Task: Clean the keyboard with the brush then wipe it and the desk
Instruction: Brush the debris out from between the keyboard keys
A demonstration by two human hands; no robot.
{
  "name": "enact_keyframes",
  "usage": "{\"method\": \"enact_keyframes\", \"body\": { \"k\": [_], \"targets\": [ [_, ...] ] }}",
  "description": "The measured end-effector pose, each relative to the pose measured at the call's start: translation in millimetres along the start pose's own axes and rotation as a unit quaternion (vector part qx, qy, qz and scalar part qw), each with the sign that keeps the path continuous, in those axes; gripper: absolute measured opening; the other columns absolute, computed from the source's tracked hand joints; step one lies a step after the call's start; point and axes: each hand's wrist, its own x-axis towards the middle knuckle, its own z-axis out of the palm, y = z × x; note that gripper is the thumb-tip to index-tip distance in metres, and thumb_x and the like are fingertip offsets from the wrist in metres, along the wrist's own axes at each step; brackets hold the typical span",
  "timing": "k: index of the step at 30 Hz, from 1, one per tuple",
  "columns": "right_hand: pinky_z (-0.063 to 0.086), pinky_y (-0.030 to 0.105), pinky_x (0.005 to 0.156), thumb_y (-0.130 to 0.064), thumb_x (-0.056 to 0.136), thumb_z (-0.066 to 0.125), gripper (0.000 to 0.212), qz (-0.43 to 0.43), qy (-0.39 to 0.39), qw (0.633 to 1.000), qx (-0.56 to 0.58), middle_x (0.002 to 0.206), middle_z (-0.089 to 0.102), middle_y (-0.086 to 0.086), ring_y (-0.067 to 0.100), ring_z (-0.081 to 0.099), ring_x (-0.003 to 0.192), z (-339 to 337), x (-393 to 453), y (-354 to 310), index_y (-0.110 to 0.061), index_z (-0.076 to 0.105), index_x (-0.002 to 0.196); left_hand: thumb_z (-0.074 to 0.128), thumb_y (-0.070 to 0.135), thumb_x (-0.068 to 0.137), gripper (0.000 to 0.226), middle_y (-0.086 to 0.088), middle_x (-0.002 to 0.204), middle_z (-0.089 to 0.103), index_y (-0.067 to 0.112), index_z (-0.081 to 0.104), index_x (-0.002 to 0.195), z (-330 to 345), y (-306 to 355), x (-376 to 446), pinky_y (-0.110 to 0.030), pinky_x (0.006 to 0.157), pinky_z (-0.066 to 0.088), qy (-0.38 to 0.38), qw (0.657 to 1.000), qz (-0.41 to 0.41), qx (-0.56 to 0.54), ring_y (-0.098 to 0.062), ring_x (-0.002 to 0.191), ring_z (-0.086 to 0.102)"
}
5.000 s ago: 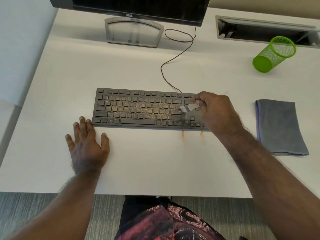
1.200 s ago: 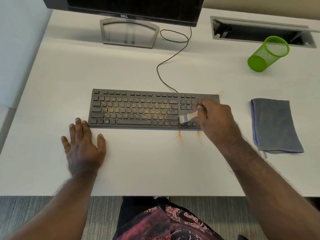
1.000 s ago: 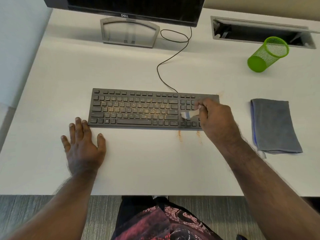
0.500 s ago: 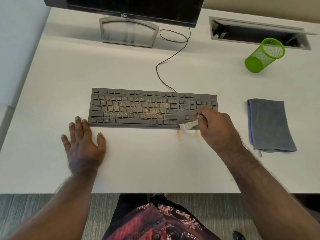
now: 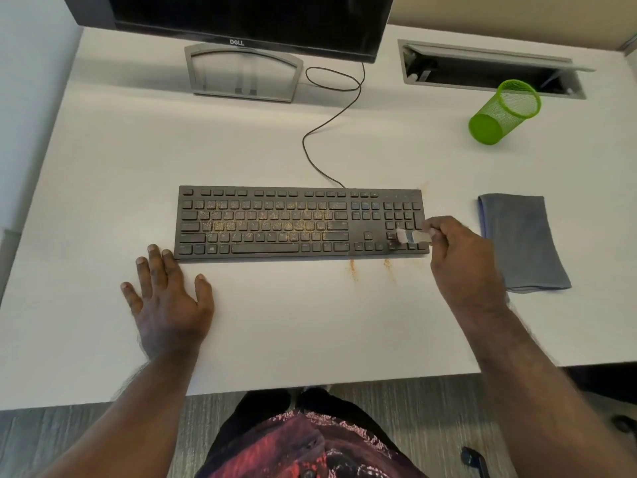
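A black keyboard [image 5: 275, 222] lies on the white desk [image 5: 293, 322], its letter keys dusted with orange-yellow crumbs. My right hand [image 5: 462, 257] grips a small white brush [image 5: 410, 236], whose bristles rest on the lower number-pad keys at the keyboard's right end. My left hand [image 5: 169, 298] lies flat on the desk, fingers spread, just in front of the keyboard's left corner. Two small streaks of orange dust [image 5: 368, 269] lie on the desk just below the keyboard's front edge. A folded grey cloth [image 5: 524, 239] sits to the right of my right hand.
A monitor [image 5: 248, 22] on a grey stand [image 5: 241, 74] is at the back, with the keyboard cable [image 5: 331, 115] looping toward it. A green mesh cup [image 5: 503, 112] lies tipped at the back right, beside an open cable tray [image 5: 489, 70].
My right hand has carried the brush rightward along the keyboard's lower rows, from near the arrow keys to the number pad. My left hand has stayed put.
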Motion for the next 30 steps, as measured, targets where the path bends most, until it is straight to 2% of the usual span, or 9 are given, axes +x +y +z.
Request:
{"method": "enact_keyframes", "body": {
  "k": [3, 6, 10, 14, 18, 20, 22, 26, 30],
  "targets": [
    [0.044, 0.022, 0.070, -0.014, 0.100, 0.048, 0.021, 0.010, -0.033, 0.999, 0.006, 0.102, 0.074, 0.002, 0.020, 0.068, 0.088, 7, -8, -5, -0.013, 0.066, 0.111, 0.028, 0.047, 0.096, 0.078, -0.010, 0.171, 0.012, 0.004, 0.023, 0.160, 0, 0, -1, -0.058, 0.125, 0.004, -0.002, 1.000, 0.004, -0.004, -0.031, 0.157, 0.008],
    [0.051, 0.025, 0.070, -0.016, 0.100, 0.049, 0.021, 0.016, -0.046, 0.999, 0.008, 0.100, 0.074, 0.002, 0.021, 0.069, 0.087, 10, -14, -8, -0.017, 0.063, 0.116, 0.028, 0.047, 0.096, 0.077, -0.010, 0.171, 0.012, 0.003, 0.023, 0.160, 0, 0, -1, -0.058, 0.125, 0.004, -0.002, 1.000, 0.005, -0.007, -0.031, 0.157, 0.008],
    [0.046, 0.025, 0.065, -0.017, 0.100, 0.049, 0.023, 0.039, 0.011, 0.999, 0.016, 0.098, 0.074, 0.004, 0.018, 0.065, 0.077, 6, -10, -7, -0.018, 0.061, 0.120, 0.028, 0.047, 0.096, 0.077, -0.012, 0.170, 0.013, 0.002, 0.024, 0.159, 0, -1, -1, -0.059, 0.125, 0.005, -0.003, 1.000, 0.011, -0.006, -0.033, 0.157, 0.010],
    [0.054, 0.029, 0.069, -0.021, 0.100, 0.051, 0.024, 0.040, 0.028, 0.998, 0.026, 0.100, 0.074, 0.003, 0.022, 0.070, 0.086, 12, -7, -8, -0.019, 0.060, 0.122, 0.028, 0.046, 0.096, 0.077, -0.013, 0.170, 0.014, 0.001, 0.025, 0.158, 0, -1, -1, -0.059, 0.124, 0.005, -0.001, 1.000, 0.012, -0.008, -0.034, 0.156, 0.011],
    [0.047, 0.012, 0.068, -0.028, 0.097, 0.059, 0.028, 0.064, 0.023, 0.996, 0.062, 0.107, 0.074, -0.001, 0.015, 0.069, 0.093, 19, -10, -12, -0.024, 0.059, 0.125, 0.027, 0.047, 0.097, 0.077, -0.013, 0.170, 0.012, 0.001, 0.022, 0.159, 1, -2, 0, -0.059, 0.124, 0.003, -0.005, 1.000, 0.018, -0.006, -0.033, 0.157, 0.008],
    [0.040, -0.001, 0.065, -0.028, 0.095, 0.062, 0.024, 0.074, 0.019, 0.994, 0.074, 0.107, 0.073, -0.001, 0.015, 0.069, 0.094, 22, -12, -15, -0.021, 0.063, 0.119, 0.026, 0.047, 0.097, 0.078, -0.013, 0.171, 0.010, 0.001, 0.021, 0.160, 2, -2, 0, -0.059, 0.124, 0.002, -0.008, 1.000, 0.019, -0.006, -0.033, 0.157, 0.007],
    [0.037, -0.004, 0.066, -0.025, 0.095, 0.062, 0.017, 0.079, 0.000, 0.994, 0.080, 0.106, 0.073, -0.001, 0.015, 0.067, 0.097, 24, -13, -19, -0.019, 0.068, 0.109, 0.026, 0.047, 0.097, 0.078, -0.013, 0.171, 0.010, 0.001, 0.021, 0.160, 1, -1, 0, -0.059, 0.124, 0.003, -0.008, 1.000, 0.018, -0.006, -0.033, 0.157, 0.007],
    [0.041, 0.005, 0.067, -0.021, 0.097, 0.059, 0.012, 0.083, -0.053, 0.990, 0.097, 0.097, 0.069, -0.005, 0.011, 0.062, 0.090, 25, -6, -25, -0.018, 0.069, 0.103, 0.027, 0.046, 0.097, 0.077, -0.013, 0.170, 0.012, 0.000, 0.023, 0.159, 1, -1, 0, -0.060, 0.124, 0.004, -0.004, 1.000, 0.017, -0.008, -0.034, 0.157, 0.009],
    [0.058, 0.038, 0.077, -0.025, 0.097, 0.058, 0.010, 0.086, -0.053, 0.982, 0.162, 0.098, 0.070, -0.007, 0.019, 0.069, 0.089, 29, 11, -34, -0.021, 0.066, 0.101, 0.027, 0.046, 0.096, 0.077, -0.013, 0.170, 0.013, 0.000, 0.024, 0.159, 1, -1, -1, -0.060, 0.124, 0.004, -0.001, 1.000, 0.015, -0.007, -0.034, 0.157, 0.010]
  ]
}}
